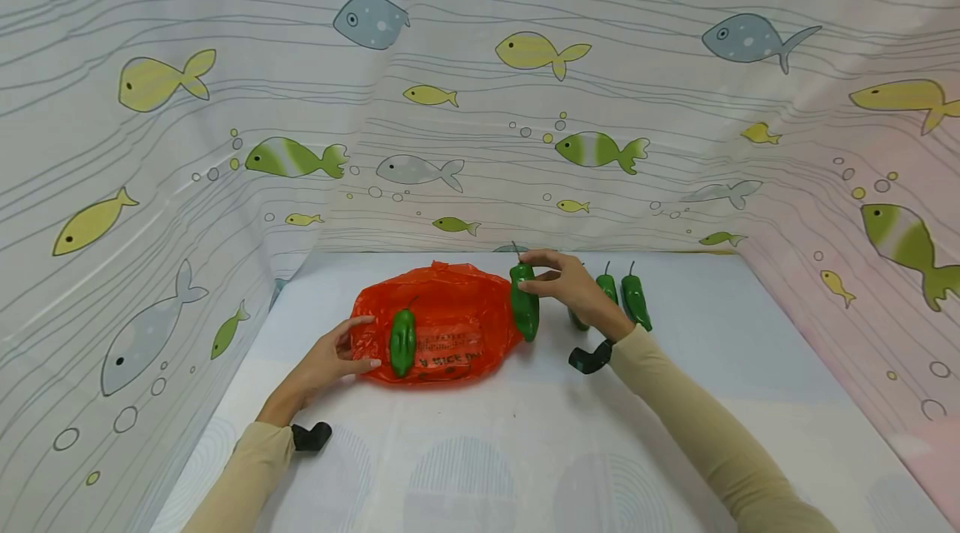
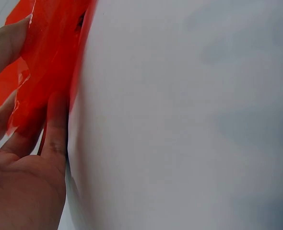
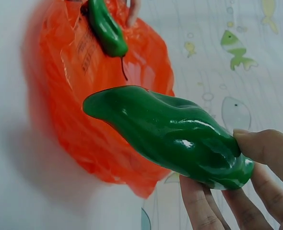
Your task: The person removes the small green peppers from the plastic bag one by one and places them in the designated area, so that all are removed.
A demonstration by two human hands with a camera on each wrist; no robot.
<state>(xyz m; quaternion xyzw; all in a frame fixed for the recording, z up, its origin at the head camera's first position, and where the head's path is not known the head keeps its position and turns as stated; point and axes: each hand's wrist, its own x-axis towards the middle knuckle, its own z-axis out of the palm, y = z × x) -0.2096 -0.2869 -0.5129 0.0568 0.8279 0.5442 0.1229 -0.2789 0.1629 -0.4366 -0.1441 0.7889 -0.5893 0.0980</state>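
Observation:
A red plastic bag (image 1: 491,308) lies spread on the table with dark print on it. One green pepper (image 1: 402,343) rests on its left part, stem pointing away. My left hand (image 1: 330,358) holds the bag's left edge; in the left wrist view, its thumb and fingers (image 2: 57,120) are on either side of the red plastic. My right hand (image 1: 562,287) pinches a second green pepper (image 3: 165,136) near its stem end, between thumb and fingers. That pepper hangs tip down over the bag's right edge in the head view.
Right of the bag, two more green peppers (image 1: 636,301) lie side by side, and another pepper (image 1: 577,321) is mostly hidden behind the right hand. A fish-patterned sheet (image 1: 480,125) stands behind and at both sides of the white table (image 1: 510,466).

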